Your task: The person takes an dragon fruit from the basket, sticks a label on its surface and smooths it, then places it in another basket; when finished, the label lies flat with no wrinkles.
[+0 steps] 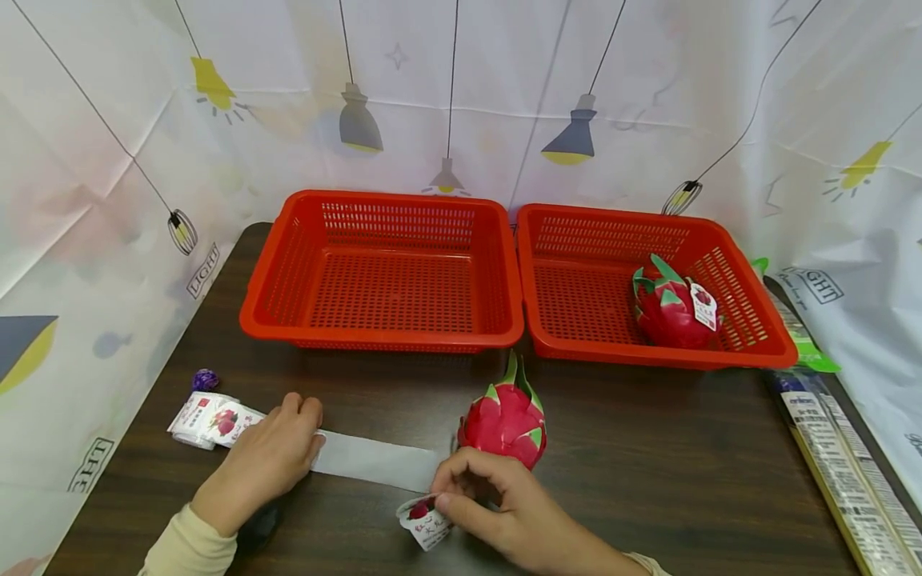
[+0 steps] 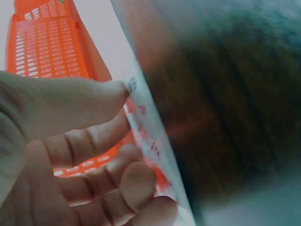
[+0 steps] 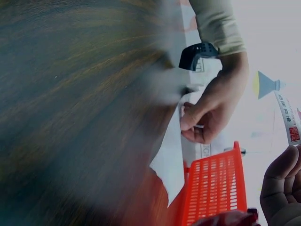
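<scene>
My left hand (image 1: 270,452) pinches a strip of label backing paper (image 1: 378,462) between thumb and fingers; the left wrist view shows the thumb on the strip's printed edge (image 2: 146,136). The bare pale part of the strip stretches to the right, and printed labels (image 1: 216,420) lie bunched to the left. My right hand (image 1: 504,508) pinches a peeled label (image 1: 426,520) at its edge, apart from the strip in the right wrist view. Just beyond that hand stands a red dragon fruit (image 1: 507,420) with green-tipped scales, its lower part hidden behind the hand.
Two red plastic baskets stand at the back: a left basket (image 1: 382,340) and a right basket (image 1: 576,348) holding a labelled dragon fruit (image 1: 670,312). A purple ball-like thing (image 1: 205,380) lies at left. Long plastic packaging (image 1: 843,472) lies along the right edge.
</scene>
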### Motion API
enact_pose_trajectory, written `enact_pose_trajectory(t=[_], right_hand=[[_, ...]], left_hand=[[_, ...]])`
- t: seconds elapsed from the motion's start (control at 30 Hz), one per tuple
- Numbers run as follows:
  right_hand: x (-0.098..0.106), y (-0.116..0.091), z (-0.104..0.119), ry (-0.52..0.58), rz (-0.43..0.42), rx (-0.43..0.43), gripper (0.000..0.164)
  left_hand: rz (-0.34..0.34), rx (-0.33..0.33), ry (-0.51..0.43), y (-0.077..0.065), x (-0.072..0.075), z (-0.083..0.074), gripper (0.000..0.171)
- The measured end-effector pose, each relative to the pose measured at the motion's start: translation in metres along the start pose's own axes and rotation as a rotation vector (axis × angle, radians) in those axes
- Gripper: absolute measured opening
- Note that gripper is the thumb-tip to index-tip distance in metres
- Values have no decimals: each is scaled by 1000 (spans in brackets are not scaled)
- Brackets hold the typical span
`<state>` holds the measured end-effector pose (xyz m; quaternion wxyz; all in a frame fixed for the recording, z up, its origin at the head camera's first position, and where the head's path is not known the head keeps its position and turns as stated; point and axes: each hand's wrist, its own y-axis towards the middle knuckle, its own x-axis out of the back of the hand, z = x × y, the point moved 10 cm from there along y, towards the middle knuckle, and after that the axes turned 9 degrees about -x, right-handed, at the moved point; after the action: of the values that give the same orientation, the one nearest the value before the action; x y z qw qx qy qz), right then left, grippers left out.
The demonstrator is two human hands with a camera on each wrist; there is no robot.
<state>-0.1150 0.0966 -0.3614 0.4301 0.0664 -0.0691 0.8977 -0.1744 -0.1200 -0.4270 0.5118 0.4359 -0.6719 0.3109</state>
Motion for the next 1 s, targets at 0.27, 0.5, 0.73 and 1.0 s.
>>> enact_pose_trajectory(t=[0.27,0.5,0.73,1.0], right_hand=[[17,-11,4,46,-67,41,14],[30,-19,0,74,-149,30,15],[41,-25,-6,89,-281,16,12],[52,-30,-1,-15,-407,103,26]], left_hand=[[22,-27,38,1,5,-9,22],[-129,-257,-388,13,46,-73,7],[-53,-501,-648,22,58,-142,15],[-39,-471,-868,51,42,-150,11]])
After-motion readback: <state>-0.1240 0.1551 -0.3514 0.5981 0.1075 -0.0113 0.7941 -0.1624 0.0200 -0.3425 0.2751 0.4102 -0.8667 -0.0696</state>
